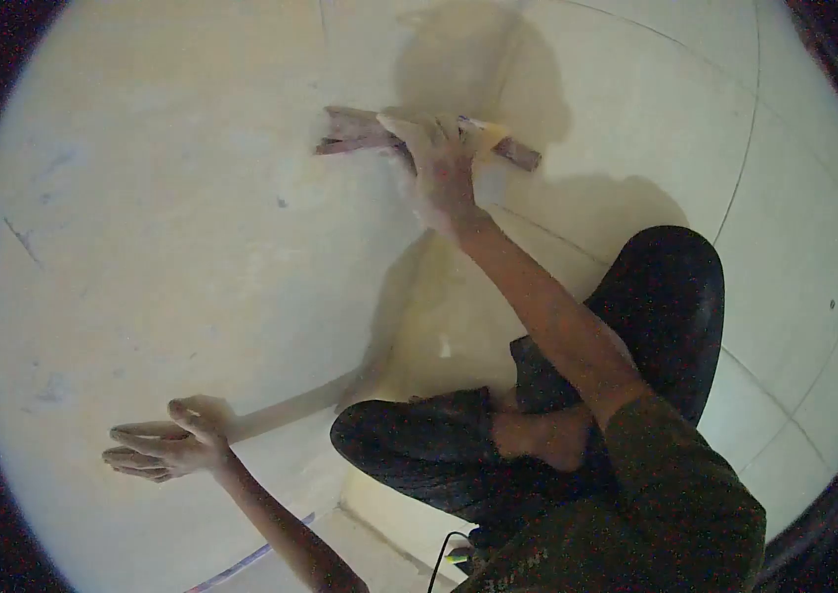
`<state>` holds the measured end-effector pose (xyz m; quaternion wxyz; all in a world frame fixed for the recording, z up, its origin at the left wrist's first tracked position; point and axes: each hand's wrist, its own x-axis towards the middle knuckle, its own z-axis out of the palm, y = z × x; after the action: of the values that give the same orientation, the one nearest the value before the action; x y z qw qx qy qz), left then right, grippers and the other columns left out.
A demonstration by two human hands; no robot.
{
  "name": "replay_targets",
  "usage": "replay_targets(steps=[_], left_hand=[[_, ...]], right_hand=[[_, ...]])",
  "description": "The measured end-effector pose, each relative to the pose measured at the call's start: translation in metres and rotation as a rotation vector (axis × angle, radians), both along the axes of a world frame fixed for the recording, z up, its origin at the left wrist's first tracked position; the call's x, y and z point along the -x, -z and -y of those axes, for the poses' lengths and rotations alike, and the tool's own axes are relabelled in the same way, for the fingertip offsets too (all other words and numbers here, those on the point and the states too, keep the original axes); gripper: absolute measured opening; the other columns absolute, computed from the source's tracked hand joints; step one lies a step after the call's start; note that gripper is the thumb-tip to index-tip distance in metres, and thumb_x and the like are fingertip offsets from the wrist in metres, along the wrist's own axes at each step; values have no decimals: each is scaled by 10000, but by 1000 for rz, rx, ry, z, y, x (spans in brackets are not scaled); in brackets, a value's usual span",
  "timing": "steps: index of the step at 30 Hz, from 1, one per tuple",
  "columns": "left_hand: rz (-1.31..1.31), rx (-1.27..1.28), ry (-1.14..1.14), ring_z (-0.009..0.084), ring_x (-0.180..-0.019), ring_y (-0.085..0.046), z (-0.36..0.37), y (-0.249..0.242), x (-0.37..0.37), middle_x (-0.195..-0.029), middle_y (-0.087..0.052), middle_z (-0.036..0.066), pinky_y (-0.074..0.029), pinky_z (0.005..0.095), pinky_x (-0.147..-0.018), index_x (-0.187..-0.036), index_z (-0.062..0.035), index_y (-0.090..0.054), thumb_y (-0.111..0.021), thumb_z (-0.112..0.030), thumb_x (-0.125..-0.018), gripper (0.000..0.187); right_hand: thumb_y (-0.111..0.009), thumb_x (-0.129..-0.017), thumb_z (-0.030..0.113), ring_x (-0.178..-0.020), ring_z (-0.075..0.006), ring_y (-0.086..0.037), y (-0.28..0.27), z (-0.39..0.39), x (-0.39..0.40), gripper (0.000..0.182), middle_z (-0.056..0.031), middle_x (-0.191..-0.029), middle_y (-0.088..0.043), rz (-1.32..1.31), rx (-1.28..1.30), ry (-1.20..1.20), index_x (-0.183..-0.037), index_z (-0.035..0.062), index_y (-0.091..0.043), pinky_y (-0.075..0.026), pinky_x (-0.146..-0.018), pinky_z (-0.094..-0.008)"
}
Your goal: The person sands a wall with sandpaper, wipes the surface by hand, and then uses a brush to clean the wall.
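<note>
Our right hand (444, 163) grips the worn brown wooden stick (360, 133) pressed against the pale wall, its length running sideways; our left hand (167, 445), fingers spread and empty, hangs well apart below.

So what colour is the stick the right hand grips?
Brownish stick, seen best in the head view.

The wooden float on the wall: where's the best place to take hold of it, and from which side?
The wooden float lies flat against the wall, running roughly left to right. Right hand already covers its middle, pressing from the open face. That looks the best grip: mid-length, approached from the room side, since the back is against the surface. Left hand is open, free.
</note>
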<state>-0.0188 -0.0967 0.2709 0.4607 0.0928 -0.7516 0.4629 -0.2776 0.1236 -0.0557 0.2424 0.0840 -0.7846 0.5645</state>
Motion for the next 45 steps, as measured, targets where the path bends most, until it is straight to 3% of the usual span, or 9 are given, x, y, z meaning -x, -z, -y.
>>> replay_targets(steps=[7,13,16,22,25,32,40,43,45], left_hand=[[-13,-7,-15,414,-1553,-185,6,0,1,-1687,-195,221,-215,581,-1197,-1625,-137,-301,-392,-787,-947,943],[-15,1,-34,399,-1558,-184,6,-1,-2,-1696,-177,208,-211,565,-1207,-1635,-148,-274,-375,-786,-952,940],[-18,2,-43,408,-1555,-184,7,8,1,-1695,-179,210,-215,567,-1205,-1636,-151,-271,-379,-783,-952,938],[-9,20,-39,423,-1554,-179,15,6,-4,-1692,-182,217,-234,587,-1192,-1639,-151,-262,-407,-769,-953,935],[2,4,-30,422,-1556,-177,15,13,-4,-1692,-182,217,-231,594,-1191,-1638,-150,-264,-410,-769,-953,935],[4,36,-24,418,-1553,-193,29,7,-11,-1696,-182,204,-224,598,-1194,-1634,-147,-276,-385,-755,-965,911],[14,48,0,419,-1549,-198,13,3,-4,-1687,-186,224,-223,592,-1196,-1634,-143,-272,-357,-775,-960,928],[-7,15,-39,416,-1545,-213,-2,24,0,-1691,-189,211,-234,586,-1189,-1642,-163,-255,-367,-778,-959,926],[-4,9,-49,417,-1546,-205,-5,19,0,-1692,-181,214,-231,591,-1188,-1644,-165,-249,-374,-781,-956,932]], right_hand=[[-728,-873,203,-1178,-356,-549,-33,-3,-11,472,-95,-1247,-642,-123,11,-7,-1330,165,-619,-378,-1047,-529],[-737,-869,174,-1136,-351,-581,-12,1,-10,475,-109,-1220,-657,66,74,41,-1331,188,-627,-386,-1002,-523],[-753,-865,167,-1123,-360,-598,-27,5,-8,463,-117,-1179,-676,-153,-45,58,-1312,172,-633,-382,-1002,-513],[-758,-875,193,-1130,-354,-607,-4,14,-13,458,-108,-1184,-686,62,91,25,-1313,170,-626,-348,-1029,-521],[-751,-887,209,-1158,-341,-610,-21,19,-13,449,-118,-1205,-689,-53,-73,26,-1315,158,-624,-331,-1066,-539],[-745,-896,237,-1059,-362,-659,-10,34,-20,422,-150,-1135,-704,108,209,-43,-1291,136,-634,-446,-961,-521],[-762,-875,218,-998,-376,-661,-13,12,-19,391,-155,-1076,-704,68,134,59,-1233,109,-650,-464,-903,-510],[-768,-866,203,-979,-382,-661,-25,-6,-12,391,-162,-1069,-700,-196,149,79,-1221,98,-643,-469,-881,-509],[-771,-861,209,-972,-401,-657,13,-2,-24,430,-167,-1082,-695,-51,126,61,-1247,89,-624,-473,-875,-513]])
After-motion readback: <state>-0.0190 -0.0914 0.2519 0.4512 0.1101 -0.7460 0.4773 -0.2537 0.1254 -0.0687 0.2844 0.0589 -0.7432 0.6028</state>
